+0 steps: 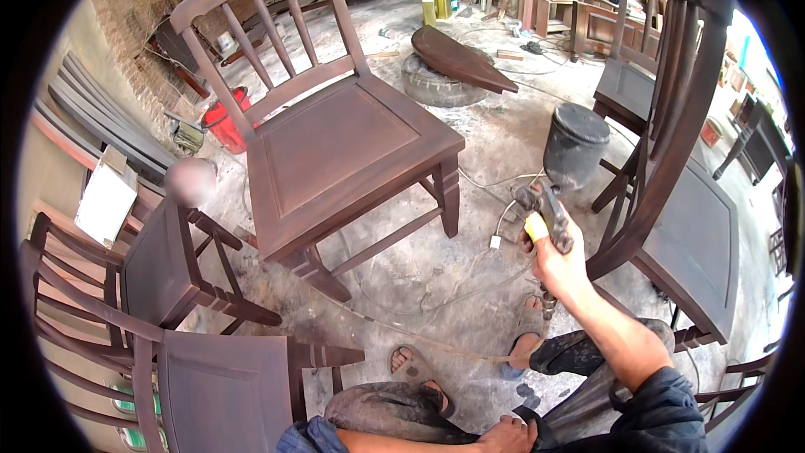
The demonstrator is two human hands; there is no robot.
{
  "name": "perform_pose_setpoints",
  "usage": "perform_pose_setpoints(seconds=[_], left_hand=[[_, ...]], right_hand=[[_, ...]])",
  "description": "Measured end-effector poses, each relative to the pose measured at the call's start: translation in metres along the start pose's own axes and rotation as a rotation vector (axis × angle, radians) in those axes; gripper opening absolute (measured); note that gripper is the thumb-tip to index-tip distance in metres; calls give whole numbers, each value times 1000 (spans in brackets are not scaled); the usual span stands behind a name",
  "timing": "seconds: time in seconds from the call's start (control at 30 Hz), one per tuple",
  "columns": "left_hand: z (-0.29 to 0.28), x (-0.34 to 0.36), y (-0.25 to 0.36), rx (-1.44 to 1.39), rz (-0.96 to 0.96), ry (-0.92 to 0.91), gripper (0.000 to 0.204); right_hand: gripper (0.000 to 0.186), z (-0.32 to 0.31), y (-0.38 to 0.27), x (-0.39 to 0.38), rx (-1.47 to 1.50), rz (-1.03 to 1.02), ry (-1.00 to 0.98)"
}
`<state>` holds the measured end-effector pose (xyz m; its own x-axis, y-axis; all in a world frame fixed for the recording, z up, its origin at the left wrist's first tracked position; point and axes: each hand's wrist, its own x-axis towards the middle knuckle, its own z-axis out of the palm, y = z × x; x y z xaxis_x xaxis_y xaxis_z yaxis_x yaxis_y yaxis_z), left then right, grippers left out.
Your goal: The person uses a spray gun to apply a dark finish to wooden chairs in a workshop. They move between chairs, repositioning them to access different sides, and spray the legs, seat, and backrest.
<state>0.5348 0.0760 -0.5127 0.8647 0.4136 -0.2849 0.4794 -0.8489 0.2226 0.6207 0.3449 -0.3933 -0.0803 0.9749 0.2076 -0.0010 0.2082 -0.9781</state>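
My right hand (560, 264) is closed round the grip of a spray gun (549, 214), held out in front of me. A yellow patch shows by its fingers, and a hose fitting hangs under the fist. My left hand (507, 434) rests low in my lap, its fingers curled in; whatever may be inside them is hidden. Ahead and to the left stands a dark brown wooden chair (335, 143) with a slatted back, apart from the spray gun. Close by my right arm is another dark chair (692, 226), its tall back toward me.
More dark chairs (222, 377) crowd the left. A black lidded bucket (577, 144) stands beyond the spray gun, and a red bucket (226, 122) behind the main chair. A dark curved wooden piece (461, 59) lies on a tyre (436, 88). Hoses (436, 310) cross the floor.
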Motion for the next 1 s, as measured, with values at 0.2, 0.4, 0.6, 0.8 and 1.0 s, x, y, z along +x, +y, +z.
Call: perform_pose_setpoints(seconds=[0.2,0.4,0.6,0.8,1.0], left_hand=[[-6,5,-2,-35,1,9,54],[17,9,1,-5,-24,115,52],[14,5,0,-16,-22,115,50],[28,13,2,-100,-57,134,48],[28,11,2,-64,-34,179,50]], right_hand=[[48,-1,-37,19,33,194,-52],[48,0,-48,17,28,205,-192],[36,-6,-49,42,-42,258,-143],[31,-6,-55,48,-35,180,-99],[45,13,-61,33,-61,248,-222]])
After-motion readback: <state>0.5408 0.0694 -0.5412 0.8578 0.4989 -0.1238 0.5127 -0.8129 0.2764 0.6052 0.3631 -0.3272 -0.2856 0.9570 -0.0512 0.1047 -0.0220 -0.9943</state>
